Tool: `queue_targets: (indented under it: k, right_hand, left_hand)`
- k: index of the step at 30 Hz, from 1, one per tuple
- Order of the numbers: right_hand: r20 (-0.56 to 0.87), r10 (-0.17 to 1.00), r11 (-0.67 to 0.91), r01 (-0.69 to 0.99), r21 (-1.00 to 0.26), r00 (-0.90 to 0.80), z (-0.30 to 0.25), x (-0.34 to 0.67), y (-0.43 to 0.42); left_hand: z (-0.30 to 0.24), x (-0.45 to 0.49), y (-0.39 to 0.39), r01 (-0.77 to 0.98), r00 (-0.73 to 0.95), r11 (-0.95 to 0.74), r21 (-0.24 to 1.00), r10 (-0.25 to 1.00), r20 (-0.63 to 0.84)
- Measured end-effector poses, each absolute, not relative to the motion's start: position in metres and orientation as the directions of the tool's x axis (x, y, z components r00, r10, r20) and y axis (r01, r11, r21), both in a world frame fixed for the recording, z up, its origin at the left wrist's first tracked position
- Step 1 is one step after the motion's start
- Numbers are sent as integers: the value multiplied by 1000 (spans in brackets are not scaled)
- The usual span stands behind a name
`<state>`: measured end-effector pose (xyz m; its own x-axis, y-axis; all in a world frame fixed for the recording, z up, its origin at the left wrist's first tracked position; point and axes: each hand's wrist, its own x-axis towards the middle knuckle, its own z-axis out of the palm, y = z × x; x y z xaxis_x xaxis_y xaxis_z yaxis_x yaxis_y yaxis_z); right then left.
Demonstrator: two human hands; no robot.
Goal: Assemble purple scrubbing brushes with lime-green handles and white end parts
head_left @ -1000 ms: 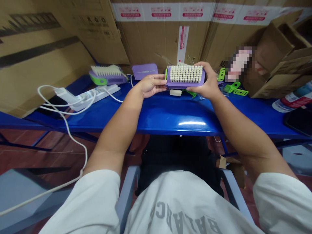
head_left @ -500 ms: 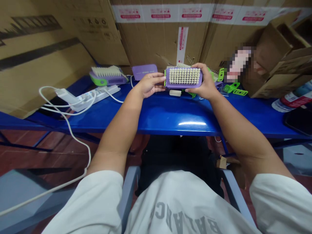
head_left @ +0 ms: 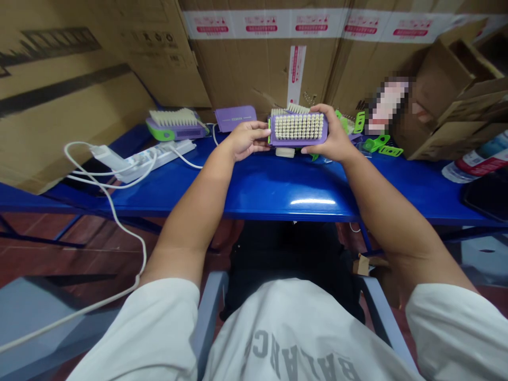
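A purple scrub brush (head_left: 298,129) with pale bristles facing me is held up between both hands over the back of the table. My right hand (head_left: 336,135) grips its right end, thumb below and fingers over the top. At the left end, my left hand (head_left: 248,141) pinches the brush by a green edge piece. Just behind and above it, more pale bristles (head_left: 297,108) of another brush show. A small whitish block (head_left: 284,153) lies under the held brush. Loose green plastic parts (head_left: 376,143) lie right of my right hand.
Another purple and green brush (head_left: 177,125) rests bristles up at the back left, beside a purple panel (head_left: 235,118). A white power strip (head_left: 148,157) with cables lies in front. Cardboard boxes (head_left: 257,69) line the back of the blue table (head_left: 278,188). A bottle (head_left: 476,161) lies at right.
The brush has tilted slightly and shifted a little to the left in my hands. Both hands keep their grip.
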<state>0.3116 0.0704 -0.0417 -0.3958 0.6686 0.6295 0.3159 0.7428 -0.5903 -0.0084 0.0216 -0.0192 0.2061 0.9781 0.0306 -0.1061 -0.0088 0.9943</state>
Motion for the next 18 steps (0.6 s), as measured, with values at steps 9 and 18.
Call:
queue_targets:
  k: [9, 18]
  right_hand:
    - [633, 676, 736, 306, -603, -378, -35, 305, 62]
    - [627, 686, 727, 296, -620, -369, -40, 304, 61]
  left_hand:
    - [-22, -6, 22, -101, 187, -69, 992, 978, 88]
    - [-26, -5, 25, -96, 135, -96, 991, 985, 109]
